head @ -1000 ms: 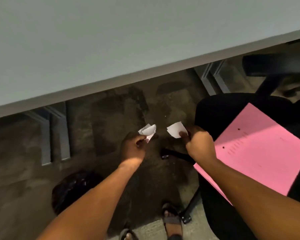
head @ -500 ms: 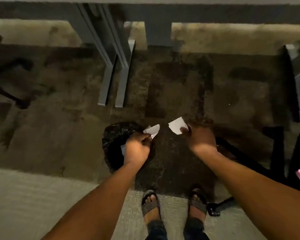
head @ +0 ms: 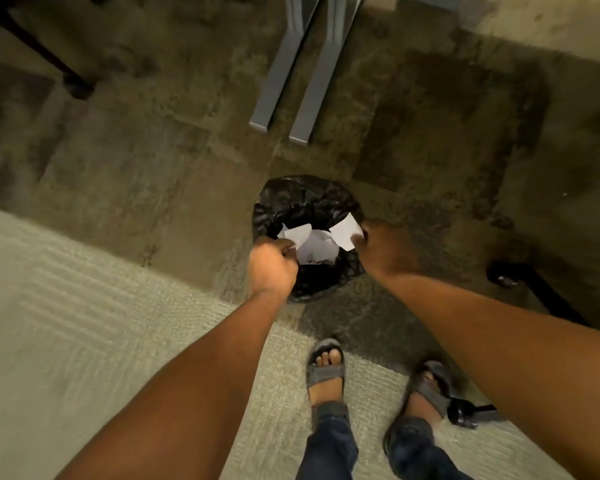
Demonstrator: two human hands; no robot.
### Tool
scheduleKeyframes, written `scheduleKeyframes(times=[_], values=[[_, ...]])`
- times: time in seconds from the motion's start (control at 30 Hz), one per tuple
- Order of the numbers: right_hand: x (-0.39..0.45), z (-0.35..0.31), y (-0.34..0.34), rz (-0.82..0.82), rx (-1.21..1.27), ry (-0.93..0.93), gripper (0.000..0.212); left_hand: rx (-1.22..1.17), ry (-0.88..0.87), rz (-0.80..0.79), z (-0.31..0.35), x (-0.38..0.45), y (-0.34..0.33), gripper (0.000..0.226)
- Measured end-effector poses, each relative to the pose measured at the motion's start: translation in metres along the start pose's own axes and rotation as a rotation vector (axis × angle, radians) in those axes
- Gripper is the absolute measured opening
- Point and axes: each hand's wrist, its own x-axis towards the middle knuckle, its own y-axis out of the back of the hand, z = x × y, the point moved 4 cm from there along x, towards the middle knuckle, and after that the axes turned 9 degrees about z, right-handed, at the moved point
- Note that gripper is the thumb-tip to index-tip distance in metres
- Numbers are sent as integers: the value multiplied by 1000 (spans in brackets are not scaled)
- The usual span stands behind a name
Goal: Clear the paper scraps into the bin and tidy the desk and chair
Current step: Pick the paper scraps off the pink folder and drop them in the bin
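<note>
A small bin with a black plastic liner (head: 302, 199) stands on the dark carpet in front of my feet. My left hand (head: 271, 266) is over its left rim, pinching a white paper scrap (head: 297, 234). Over the right rim, my right hand (head: 383, 249) grips another white scrap (head: 345, 231). More white paper (head: 319, 249) shows between the two hands, inside or just above the bin's mouth; I cannot tell which.
Two grey metal desk feet (head: 298, 74) lie on the floor beyond the bin. A black chair-base leg with a caster (head: 510, 277) reaches in from the right, another caster (head: 463, 412) sits beside my right foot. A dark leg (head: 73, 83) stands at upper left.
The view swung from the desk and chair down to the floor. Both hands carried their scraps leftward and now hold them directly over the bin's opening.
</note>
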Motion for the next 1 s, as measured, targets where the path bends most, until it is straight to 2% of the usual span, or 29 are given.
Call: scheduleKeyframes(times=[0.17, 0.43, 0.67, 0.9, 1.0], values=[[13, -11, -50, -82, 19, -24, 28, 39, 44, -32, -22, 16, -24, 28], [13, 1, -79, -78, 0, -19, 29, 135, 45, -115, -40, 19, -44, 24], [6, 5, -59, -34, 6, -14, 26, 91, -3, -123, -22, 17, -36, 24], [-9, 15, -14, -8, 33, -62, 27, 141, -31, -170, 27, 11, -25, 28], [-14, 28, 17, 2, 29, -80, 31, 173, -99, -194, 62, 4, -17, 26]])
